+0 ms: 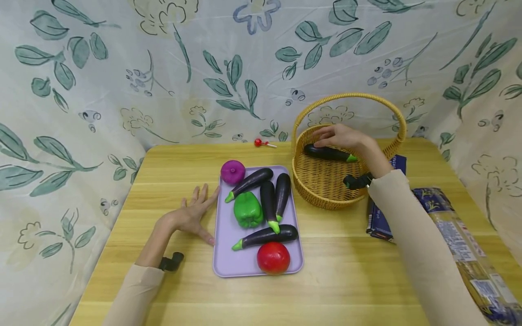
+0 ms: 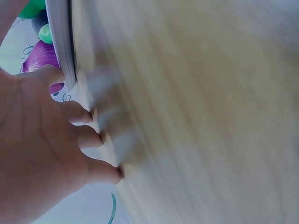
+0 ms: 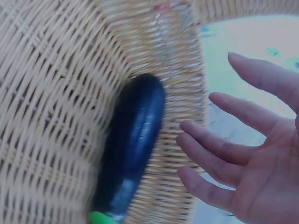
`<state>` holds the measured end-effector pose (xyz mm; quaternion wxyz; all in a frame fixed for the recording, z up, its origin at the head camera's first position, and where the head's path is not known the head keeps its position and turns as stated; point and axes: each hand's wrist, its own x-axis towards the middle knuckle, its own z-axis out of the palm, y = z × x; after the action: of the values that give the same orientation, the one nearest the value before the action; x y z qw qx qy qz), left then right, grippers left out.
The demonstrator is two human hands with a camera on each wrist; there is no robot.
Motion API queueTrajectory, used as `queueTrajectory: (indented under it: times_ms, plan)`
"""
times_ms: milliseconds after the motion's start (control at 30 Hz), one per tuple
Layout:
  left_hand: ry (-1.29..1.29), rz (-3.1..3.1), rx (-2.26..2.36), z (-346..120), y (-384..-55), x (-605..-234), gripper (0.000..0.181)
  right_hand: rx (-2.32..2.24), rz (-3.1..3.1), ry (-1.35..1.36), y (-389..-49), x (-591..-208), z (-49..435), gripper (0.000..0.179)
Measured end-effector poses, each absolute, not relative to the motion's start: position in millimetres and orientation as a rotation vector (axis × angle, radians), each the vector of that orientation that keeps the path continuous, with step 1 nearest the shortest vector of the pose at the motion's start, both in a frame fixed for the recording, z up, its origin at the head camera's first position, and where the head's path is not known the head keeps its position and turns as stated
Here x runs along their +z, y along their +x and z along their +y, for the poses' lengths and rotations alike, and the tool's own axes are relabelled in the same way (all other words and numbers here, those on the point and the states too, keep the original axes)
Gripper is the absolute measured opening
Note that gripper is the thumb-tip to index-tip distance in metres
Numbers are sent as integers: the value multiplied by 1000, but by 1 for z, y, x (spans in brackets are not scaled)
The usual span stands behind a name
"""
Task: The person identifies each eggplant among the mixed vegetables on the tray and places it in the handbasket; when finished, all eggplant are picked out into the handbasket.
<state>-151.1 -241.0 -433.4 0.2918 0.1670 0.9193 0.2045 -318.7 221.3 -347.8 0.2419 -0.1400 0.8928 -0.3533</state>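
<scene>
Hovering over the wicker basket [image 1: 322, 183], which stands toward the far right corner of the worktop [image 1: 330, 280], the person's right hand [image 1: 340, 137] has its fingers loosely spread and has hold of nothing. Just below it, a dark eggplant [image 1: 326, 153] lies inside against the basket's far wall, its green end toward the right; the right wrist view shows the fingertips apart from it. Across from there I see the left hand [image 1: 189, 217] spread wide, gripping nothing, its thumb and forefinger at the left edge of a lilac tray [image 1: 232, 267]. On that tray lie four more eggplants [image 1: 268, 201], a green pepper [image 1: 248, 209] toward the left edge, a red tomato [image 1: 273, 258] by the near right corner and a purple onion [image 1: 233, 172] at the far left corner. A red lollipop [image 1: 258, 142] lies at the worktop's far edge. Beside the basket, partly hidden by the right sleeve [image 1: 420, 244], is a blue box [image 1: 379, 222], and a long packet [image 1: 461, 240] lies along the worktop's right edge
</scene>
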Motion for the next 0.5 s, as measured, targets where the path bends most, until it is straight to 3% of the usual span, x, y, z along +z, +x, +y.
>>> queueTrajectory:
  times_ms: [500]
  plan:
    - [440, 2445, 546, -241, -152, -433, 152, -956, 2537, -701, -211, -316, 204, 61]
